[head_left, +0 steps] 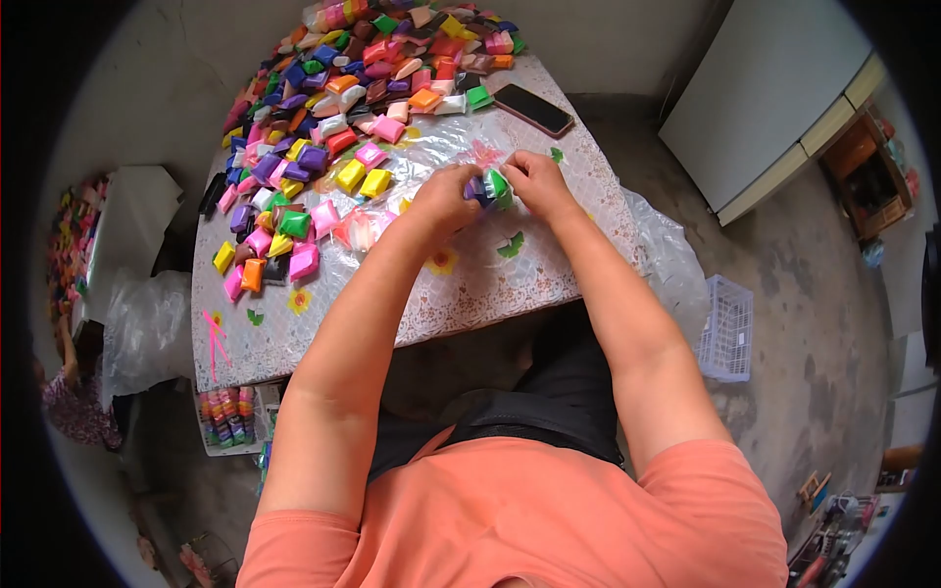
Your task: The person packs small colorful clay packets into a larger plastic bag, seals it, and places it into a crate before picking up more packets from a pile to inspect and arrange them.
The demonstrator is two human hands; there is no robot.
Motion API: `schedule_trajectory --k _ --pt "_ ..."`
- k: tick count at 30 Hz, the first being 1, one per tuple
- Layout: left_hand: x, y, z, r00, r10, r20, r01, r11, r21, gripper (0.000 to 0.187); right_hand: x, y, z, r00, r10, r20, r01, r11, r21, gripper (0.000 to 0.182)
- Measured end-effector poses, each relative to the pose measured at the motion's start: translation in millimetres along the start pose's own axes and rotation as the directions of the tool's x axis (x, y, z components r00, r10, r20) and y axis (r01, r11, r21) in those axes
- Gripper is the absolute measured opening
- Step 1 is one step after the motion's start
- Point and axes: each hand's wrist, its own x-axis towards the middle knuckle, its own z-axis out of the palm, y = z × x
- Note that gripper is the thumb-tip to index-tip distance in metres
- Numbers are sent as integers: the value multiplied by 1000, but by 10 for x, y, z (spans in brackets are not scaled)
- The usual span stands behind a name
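Over the middle of the table, my left hand (449, 201) is closed around small coloured packets, with a purple packet (476, 190) showing at its fingertips. A green packet (498, 184) in clear film sits between my two hands. My right hand (537, 183) has its fingers pinched together at the right edge of this packet, touching the film. Two yellow packets (374, 182) and a pink one (371, 155) lie left of my left hand. Clear plastic film (436, 142) is spread beneath and behind the hands.
A big heap of coloured packets (343, 83) covers the table's back left. A black phone (533, 109) lies at the back right. Pink strips (215, 343) rest at the front left corner. A white basket (726, 328) stands on the floor, right. Another person's arm (67, 348) shows far left.
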Motion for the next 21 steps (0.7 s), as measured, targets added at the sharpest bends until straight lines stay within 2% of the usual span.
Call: schedule_trajectory --k 2,4,8,10,11,14,18,20,21 --pt "13 -52 42 999 33 3 -33 999 0 52 -111 32 35 997 -70 -40 70 998 2 19" --pt "20 -58 64 997 78 13 -79 997 21 48 -182 92 64 998 -17 -55 20 998 60 18" --pt "24 -22 12 994 -5 110 10 999 -49 44 -179 55 52 999 30 -38 -23 984 178 16" --pt "8 52 -75 985 -57 164 68 996 -62 44 -177 110 131 988 -61 -144 74 993 88 16" --pt "13 39 -46 989 -36 140 42 998 -43 44 -181 132 171 975 -111 -191 121 992 37 16" --pt "13 11 26 996 2 91 -3 1000 11 43 -206 160 305 976 -5 -218 24 996 85 15" --pt "-253 181 -121 979 196 -53 -183 964 192 44 -222 190 301 970 48 -237 -15 990 139 18" --pt "-641 284 -258 944 303 -133 -258 926 274 45 -249 200 324 967 77 -241 -23 975 221 19" --pt "-875 269 -284 909 356 -219 -297 919 258 48 -268 196 340 970 79 -232 -14 963 267 21"
